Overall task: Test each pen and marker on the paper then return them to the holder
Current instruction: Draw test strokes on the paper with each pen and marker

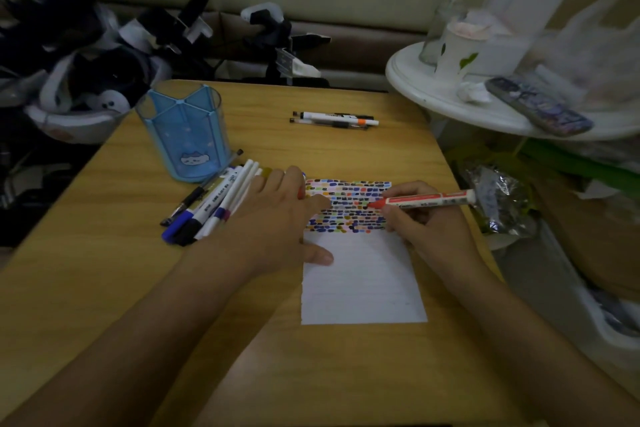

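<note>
A sheet of white paper (363, 284) lies on the wooden table (104, 270); its upper part is filled with rows of coloured marks. My right hand (420, 218) grips a red marker (429, 200), uncapped, with its tip touching the marks. My left hand (280, 218) lies on the paper's left edge with fingers spread, and something red shows under its fingers. A pile of several pens and markers (214, 201) lies just left of that hand. The blue transparent holder (187, 130) stands empty behind the pile.
Three pens (334, 120) lie at the table's far side. A white round side table (485, 104) to the right carries a cup, a jar and a phone. Dark equipment and a helmet are heaped at the left. Bags lie at the right.
</note>
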Available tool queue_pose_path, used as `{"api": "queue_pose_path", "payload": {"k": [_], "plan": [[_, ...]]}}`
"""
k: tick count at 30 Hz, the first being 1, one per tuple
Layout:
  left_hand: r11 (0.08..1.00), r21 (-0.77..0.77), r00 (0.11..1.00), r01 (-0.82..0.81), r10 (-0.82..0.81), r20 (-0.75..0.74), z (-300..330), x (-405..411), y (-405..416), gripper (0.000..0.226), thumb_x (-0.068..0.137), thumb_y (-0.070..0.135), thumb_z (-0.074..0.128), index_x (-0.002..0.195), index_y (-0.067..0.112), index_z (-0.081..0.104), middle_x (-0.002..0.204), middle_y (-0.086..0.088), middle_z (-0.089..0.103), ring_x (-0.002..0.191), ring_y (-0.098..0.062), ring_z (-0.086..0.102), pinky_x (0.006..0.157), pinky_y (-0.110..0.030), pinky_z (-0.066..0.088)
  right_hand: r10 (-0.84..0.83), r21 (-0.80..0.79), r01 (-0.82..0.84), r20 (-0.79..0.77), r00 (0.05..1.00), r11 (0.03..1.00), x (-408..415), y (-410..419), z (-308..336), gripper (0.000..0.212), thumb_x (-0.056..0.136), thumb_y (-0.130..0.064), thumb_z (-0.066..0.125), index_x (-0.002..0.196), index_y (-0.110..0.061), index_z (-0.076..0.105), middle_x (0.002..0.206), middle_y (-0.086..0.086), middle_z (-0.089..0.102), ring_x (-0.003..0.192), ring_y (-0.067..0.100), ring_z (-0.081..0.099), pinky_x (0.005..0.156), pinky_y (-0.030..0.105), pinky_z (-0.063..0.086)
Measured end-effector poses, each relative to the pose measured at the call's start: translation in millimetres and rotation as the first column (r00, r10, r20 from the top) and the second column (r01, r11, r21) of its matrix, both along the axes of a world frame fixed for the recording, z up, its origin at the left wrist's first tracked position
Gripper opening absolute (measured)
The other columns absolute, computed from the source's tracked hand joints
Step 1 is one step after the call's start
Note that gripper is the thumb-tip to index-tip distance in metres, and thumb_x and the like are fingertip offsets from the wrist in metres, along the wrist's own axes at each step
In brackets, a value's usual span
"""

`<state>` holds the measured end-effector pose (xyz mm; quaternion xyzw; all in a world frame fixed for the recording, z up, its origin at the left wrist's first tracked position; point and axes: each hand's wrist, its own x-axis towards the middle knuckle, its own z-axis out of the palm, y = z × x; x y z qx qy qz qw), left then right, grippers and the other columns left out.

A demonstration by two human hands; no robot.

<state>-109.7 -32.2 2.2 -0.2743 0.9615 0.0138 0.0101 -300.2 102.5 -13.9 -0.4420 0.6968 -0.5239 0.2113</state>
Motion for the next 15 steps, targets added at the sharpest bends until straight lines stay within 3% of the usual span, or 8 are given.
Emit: {"api": "queue_pose_path", "payload": {"k": [3,5,8,10,15], "plan": [[1.0,0.006,1.0,-0.001,0.001,-0.026,0,2,3,0.088,0.076,0.083,0.044,0.149,0.04,0.021,0.117,0.002,0.029,0.11,-0.018,0.03,0.093,-0.035,0.028,-0.037,0.02,0.034,0.13,0.991,0.999,8,5,4,0.01,0.095,-0.015,0.066,0.099,-0.021,0.072,0.078,0.001,0.072,0.069,0.01,0.068,0.054,0.021,0.051],[0.999,0.038,0.996,-0.018,0.021,-0.088,2,5,5,0.077,0.085,0.076,0.036,0.15,0.037,0.02,0.122,0.001,0.034,0.115,-0.019,0.033,0.097,-0.036,0.03,-0.078,0.012,0.077,0.187,0.979,0.997,13,9,5,0.009,0.097,-0.016,0.062,0.1,-0.02,0.07,0.08,0.002,0.072,0.071,0.014,0.07,0.054,0.023,0.052],[0.996,0.08,0.971,-0.028,0.046,-0.234,5,10,10,0.049,0.101,0.047,0.038,0.147,0.032,0.028,0.123,0.001,0.043,0.114,-0.02,0.038,0.097,-0.037,0.033,-0.112,0.002,0.115,0.27,0.956,0.993,19,12,8,0.004,0.095,-0.015,0.064,0.1,-0.015,0.064,0.081,0.006,0.073,0.071,0.018,0.072,0.054,0.024,0.053],[0.995,0.094,0.958,-0.031,0.056,-0.281,8,11,11,0.044,0.1,0.027,0.042,0.143,0.03,0.033,0.122,0.0,0.046,0.111,-0.019,0.039,0.093,-0.036,0.033,-0.089,-0.008,0.096,0.286,0.954,0.995,23,10,10,0.006,0.094,-0.014,0.067,0.097,-0.011,0.063,0.081,0.008,0.073,0.071,0.02,0.072,0.054,0.025,0.053],[0.983,0.135,0.955,-0.126,0.157,-0.253,10,9,1,0.071,0.081,0.003,0.068,0.137,0.03,0.034,0.127,0.003,0.045,0.112,-0.015,0.039,0.084,-0.026,0.028,-0.023,-0.026,0.03,0.219,0.975,0.999,28,6,17,0.012,0.09,-0.017,0.072,0.101,-0.014,0.069,0.078,0.005,0.073,0.07,0.015,0.07,0.058,0.024,0.054]]}}
